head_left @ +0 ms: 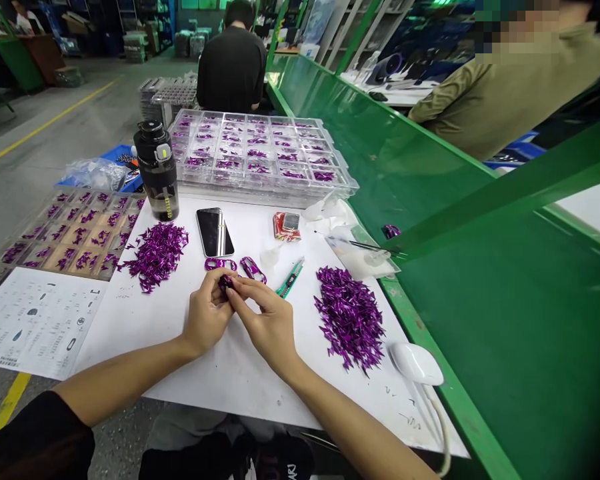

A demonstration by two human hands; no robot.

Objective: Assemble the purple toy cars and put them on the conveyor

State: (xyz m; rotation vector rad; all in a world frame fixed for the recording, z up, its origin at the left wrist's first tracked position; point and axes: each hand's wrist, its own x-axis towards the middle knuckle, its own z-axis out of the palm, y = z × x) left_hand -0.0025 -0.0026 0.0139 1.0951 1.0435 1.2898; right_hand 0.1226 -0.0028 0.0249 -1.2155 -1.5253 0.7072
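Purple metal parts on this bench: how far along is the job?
Done, it seems: two purple oval clips lie just beyond the hands, and the clear compartment trays behind already hold purple pieces. In hand: the left hand and right hand pinch one small purple piece between them. Left: the left pile and right pile of loose purple parts are big, so plenty probably remains.

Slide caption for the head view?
Left hand and right hand pinch a small purple part beside a purple pile.
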